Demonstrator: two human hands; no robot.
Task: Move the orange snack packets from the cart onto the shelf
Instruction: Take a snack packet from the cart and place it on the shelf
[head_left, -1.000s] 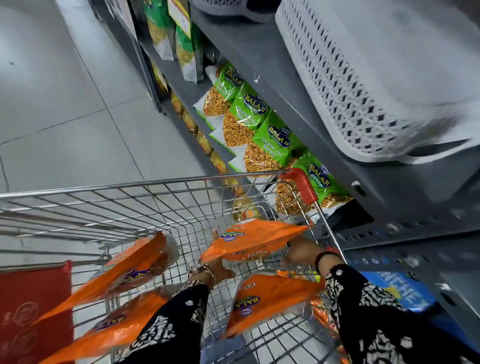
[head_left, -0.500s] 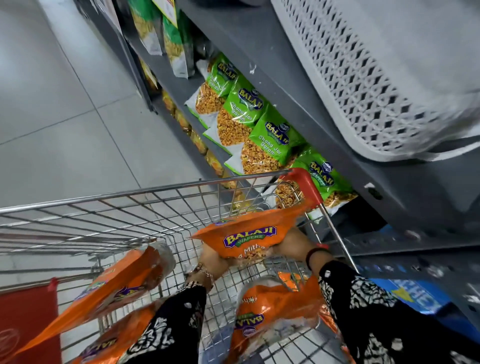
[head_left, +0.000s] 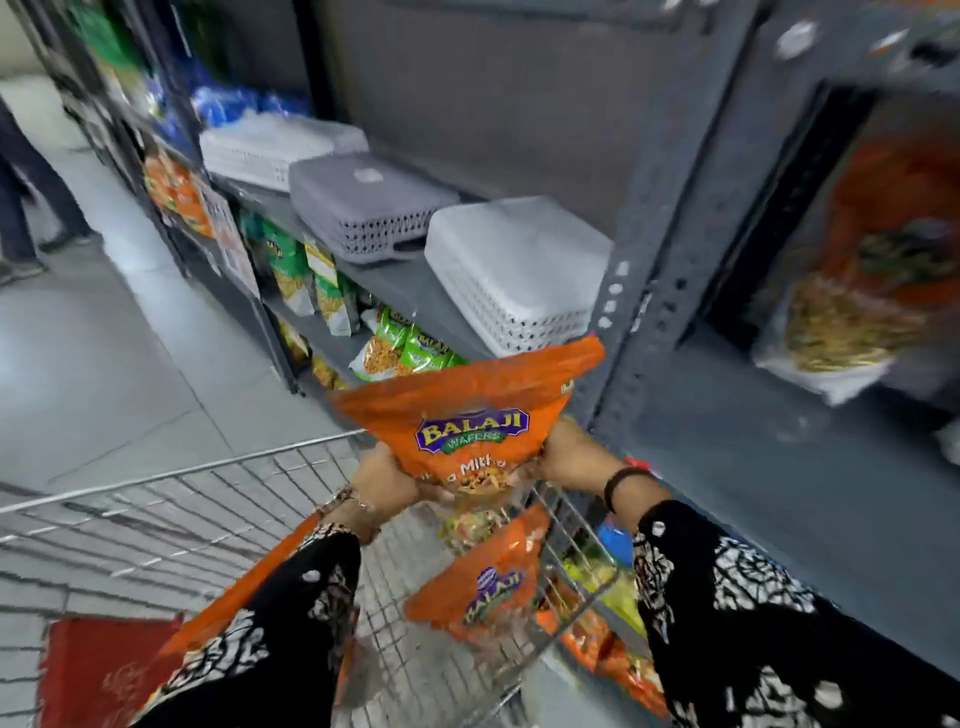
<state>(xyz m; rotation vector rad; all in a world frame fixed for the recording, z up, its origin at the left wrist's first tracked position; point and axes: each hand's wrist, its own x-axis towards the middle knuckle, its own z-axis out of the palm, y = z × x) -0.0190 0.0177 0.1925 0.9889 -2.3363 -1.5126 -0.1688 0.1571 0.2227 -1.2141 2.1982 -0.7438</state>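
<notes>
While both hands clamp its lower corners, the left hand (head_left: 384, 480) and right hand (head_left: 566, 460) hold an orange snack packet (head_left: 467, 415) upright above the wire cart (head_left: 218, 519), just beside the grey shelf (head_left: 779, 467). Another orange packet (head_left: 488, 587) lies in the cart below; grey baskets (head_left: 514, 270) sit on the shelving over a pale tiled floor (head_left: 104, 364).

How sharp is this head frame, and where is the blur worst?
Head view: the held orange packet and both hands, left hand and right hand, are fairly sharp; the logo is readable. The shelf post, right-side packets and cart wires are motion-smeared.
</notes>
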